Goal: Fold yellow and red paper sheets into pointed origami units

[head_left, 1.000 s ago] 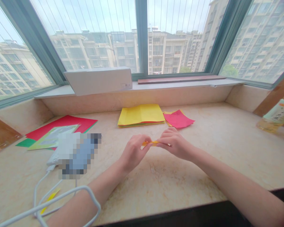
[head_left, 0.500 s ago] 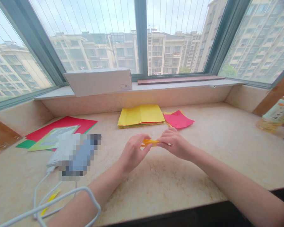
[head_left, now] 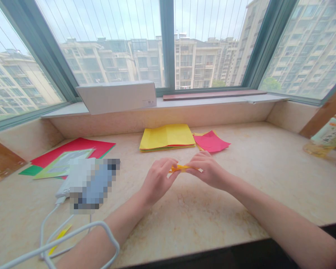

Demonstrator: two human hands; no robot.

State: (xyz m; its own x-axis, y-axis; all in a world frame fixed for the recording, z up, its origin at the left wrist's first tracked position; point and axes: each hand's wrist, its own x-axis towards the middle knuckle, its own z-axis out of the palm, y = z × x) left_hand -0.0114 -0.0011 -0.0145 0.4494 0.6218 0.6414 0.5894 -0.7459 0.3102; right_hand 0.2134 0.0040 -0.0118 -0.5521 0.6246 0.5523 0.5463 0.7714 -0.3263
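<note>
Between my two hands is a small folded piece of orange-yellow paper (head_left: 182, 169), held over the stone counter (head_left: 212, 209). My left hand (head_left: 160, 175) pinches its left end between thumb and fingers. At the other end, my right hand (head_left: 205, 169) grips it the same way. Fingers cover much of the paper, so its full shape is hidden. Beyond the hands lies a stack of folded yellow sheets (head_left: 166, 136) with red and green edges below. Beside that stack sit red square papers (head_left: 212, 141) with yellow ones underneath.
At left, red paper (head_left: 72, 147) and a green-bordered packet (head_left: 58, 164) lie by a white device (head_left: 80, 175) and a blurred-out phone-like object (head_left: 96, 186). A white cable (head_left: 103, 224) crosses my left forearm. A yellow strip (head_left: 60, 239) lies nearby. A bottle (head_left: 327, 136) stands right; a white box (head_left: 120, 98) rests on the sill.
My left fingers have shifted slightly on the folded paper, and more of its middle shows between the hands. Everything else looks the same.
</note>
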